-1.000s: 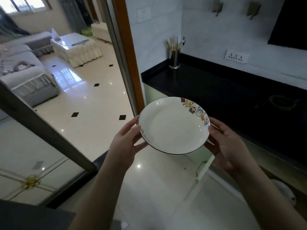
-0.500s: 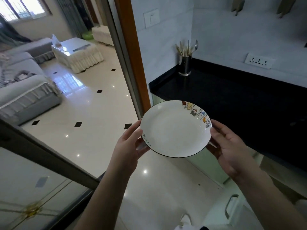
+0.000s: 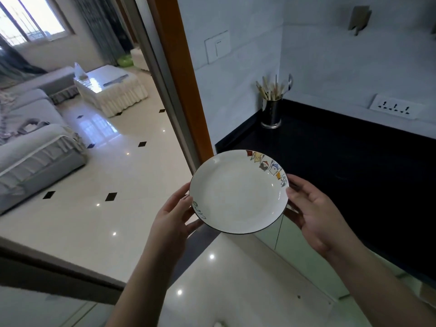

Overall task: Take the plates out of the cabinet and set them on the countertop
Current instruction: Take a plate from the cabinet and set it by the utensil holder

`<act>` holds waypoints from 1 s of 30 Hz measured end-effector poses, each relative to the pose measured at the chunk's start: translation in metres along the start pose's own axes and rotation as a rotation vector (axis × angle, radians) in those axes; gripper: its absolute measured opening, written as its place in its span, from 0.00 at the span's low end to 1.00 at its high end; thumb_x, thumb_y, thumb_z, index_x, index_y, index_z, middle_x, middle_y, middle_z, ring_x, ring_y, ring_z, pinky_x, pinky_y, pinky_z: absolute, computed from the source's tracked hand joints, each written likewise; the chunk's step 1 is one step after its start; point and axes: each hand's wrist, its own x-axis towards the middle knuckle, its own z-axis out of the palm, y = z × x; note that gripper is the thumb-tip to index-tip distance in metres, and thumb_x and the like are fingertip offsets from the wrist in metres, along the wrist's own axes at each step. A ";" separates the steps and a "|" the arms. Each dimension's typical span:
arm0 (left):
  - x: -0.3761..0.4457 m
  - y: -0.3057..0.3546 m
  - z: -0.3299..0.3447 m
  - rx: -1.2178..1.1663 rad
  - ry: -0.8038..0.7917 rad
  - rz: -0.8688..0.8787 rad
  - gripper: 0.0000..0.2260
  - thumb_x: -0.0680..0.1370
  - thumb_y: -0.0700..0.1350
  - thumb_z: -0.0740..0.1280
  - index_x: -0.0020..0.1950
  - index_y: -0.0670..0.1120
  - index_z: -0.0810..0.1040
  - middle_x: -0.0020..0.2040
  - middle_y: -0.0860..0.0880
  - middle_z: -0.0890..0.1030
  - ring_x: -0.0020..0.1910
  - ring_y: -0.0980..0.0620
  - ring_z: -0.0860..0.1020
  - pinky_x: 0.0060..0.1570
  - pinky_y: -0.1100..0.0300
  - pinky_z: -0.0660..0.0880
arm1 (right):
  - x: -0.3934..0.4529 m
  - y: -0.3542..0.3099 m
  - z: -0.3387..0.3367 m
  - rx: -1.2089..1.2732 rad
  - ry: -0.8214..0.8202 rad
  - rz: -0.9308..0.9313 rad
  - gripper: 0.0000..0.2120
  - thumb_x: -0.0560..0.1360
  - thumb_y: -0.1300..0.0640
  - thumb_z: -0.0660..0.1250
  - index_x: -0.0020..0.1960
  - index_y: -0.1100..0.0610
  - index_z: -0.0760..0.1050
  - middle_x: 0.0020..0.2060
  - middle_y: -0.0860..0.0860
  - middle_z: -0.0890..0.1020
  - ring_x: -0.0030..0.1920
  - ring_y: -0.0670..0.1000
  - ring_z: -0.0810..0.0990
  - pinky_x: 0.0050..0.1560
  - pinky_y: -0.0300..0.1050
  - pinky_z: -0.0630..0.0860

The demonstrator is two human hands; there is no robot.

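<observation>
White plate (image 3: 238, 192) held in the air between both hands, close to the black worktop (image 3: 354, 166).

The left hand (image 3: 173, 217) holds the plate at its near-left rim and the right hand (image 3: 313, 213) at its right rim, fingers curled under, so the plate hangs level between them, just before the worktop edge and not yet resting on it. A possible risk: the glazed rim may slide from the fingers, or strike the hard worktop edge if it is lowered too early, and chip. Beyond the right hand, a metal utensil holder (image 3: 271, 113) stands well apart. The plate is glossy, shallow, with a thin dark rim, small coloured drawings on the far-right side and dark writing near the left hand.
</observation>
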 end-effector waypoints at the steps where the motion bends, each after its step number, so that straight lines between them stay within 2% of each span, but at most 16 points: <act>1: 0.014 0.003 -0.001 0.004 -0.007 -0.007 0.11 0.80 0.44 0.68 0.58 0.56 0.84 0.56 0.49 0.85 0.55 0.48 0.84 0.42 0.54 0.82 | 0.010 0.001 0.004 -0.003 0.011 -0.002 0.13 0.80 0.63 0.62 0.61 0.52 0.78 0.54 0.49 0.85 0.51 0.46 0.84 0.42 0.37 0.79; 6: 0.084 0.018 -0.008 0.050 -0.080 -0.025 0.11 0.76 0.48 0.72 0.57 0.58 0.84 0.56 0.49 0.85 0.53 0.47 0.84 0.43 0.54 0.82 | 0.060 0.007 0.026 -0.020 0.093 -0.009 0.13 0.80 0.63 0.61 0.62 0.53 0.77 0.55 0.49 0.84 0.54 0.49 0.83 0.44 0.39 0.80; 10: 0.140 0.031 -0.013 0.061 -0.150 -0.065 0.12 0.76 0.46 0.72 0.58 0.57 0.84 0.56 0.49 0.85 0.55 0.46 0.83 0.47 0.50 0.83 | 0.096 0.009 0.048 -0.010 0.190 -0.013 0.13 0.80 0.64 0.61 0.62 0.53 0.76 0.55 0.49 0.85 0.54 0.51 0.83 0.43 0.39 0.80; 12: 0.167 0.038 -0.012 0.054 -0.205 -0.080 0.14 0.74 0.47 0.73 0.59 0.56 0.84 0.57 0.50 0.85 0.55 0.47 0.84 0.46 0.51 0.83 | 0.111 0.012 0.055 -0.019 0.240 -0.035 0.14 0.80 0.64 0.61 0.62 0.52 0.76 0.56 0.48 0.84 0.55 0.50 0.83 0.45 0.41 0.80; 17: 0.234 0.036 -0.001 0.112 -0.258 -0.119 0.13 0.80 0.42 0.68 0.62 0.53 0.82 0.54 0.50 0.86 0.51 0.49 0.85 0.42 0.55 0.84 | 0.137 0.026 0.059 -0.061 0.301 -0.071 0.15 0.81 0.62 0.61 0.63 0.50 0.76 0.58 0.46 0.83 0.57 0.48 0.82 0.54 0.48 0.79; 20: 0.270 0.029 0.017 0.116 -0.298 -0.169 0.13 0.79 0.41 0.69 0.62 0.50 0.82 0.55 0.45 0.85 0.47 0.47 0.85 0.40 0.57 0.83 | 0.157 0.028 0.045 -0.019 0.339 -0.047 0.15 0.81 0.63 0.61 0.63 0.51 0.77 0.58 0.47 0.83 0.58 0.51 0.82 0.56 0.52 0.79; 21: 0.282 0.025 0.024 0.122 -0.310 -0.188 0.13 0.79 0.40 0.69 0.62 0.49 0.82 0.55 0.44 0.85 0.48 0.46 0.85 0.40 0.57 0.83 | 0.165 0.028 0.038 -0.004 0.340 -0.035 0.15 0.81 0.63 0.60 0.63 0.51 0.77 0.58 0.48 0.83 0.57 0.52 0.82 0.56 0.52 0.80; 24: 0.322 0.011 0.047 0.152 -0.372 -0.208 0.14 0.79 0.40 0.68 0.64 0.48 0.80 0.58 0.43 0.84 0.56 0.40 0.83 0.48 0.47 0.82 | 0.194 0.030 0.016 0.000 0.361 -0.021 0.14 0.81 0.62 0.61 0.63 0.50 0.77 0.58 0.47 0.83 0.57 0.51 0.82 0.56 0.50 0.80; 26: 0.344 0.002 0.067 0.202 -0.391 -0.200 0.14 0.79 0.41 0.68 0.64 0.49 0.81 0.58 0.43 0.84 0.57 0.39 0.82 0.52 0.42 0.80 | 0.215 0.033 0.000 -0.013 0.378 -0.010 0.14 0.81 0.61 0.62 0.62 0.48 0.77 0.59 0.46 0.83 0.59 0.50 0.81 0.58 0.51 0.79; 30: 0.382 -0.010 0.103 0.284 -0.392 -0.233 0.17 0.79 0.42 0.69 0.68 0.50 0.76 0.60 0.47 0.83 0.56 0.42 0.82 0.45 0.50 0.82 | 0.256 0.035 -0.030 -0.008 0.411 0.014 0.14 0.80 0.61 0.63 0.61 0.48 0.77 0.58 0.46 0.83 0.59 0.49 0.81 0.59 0.51 0.78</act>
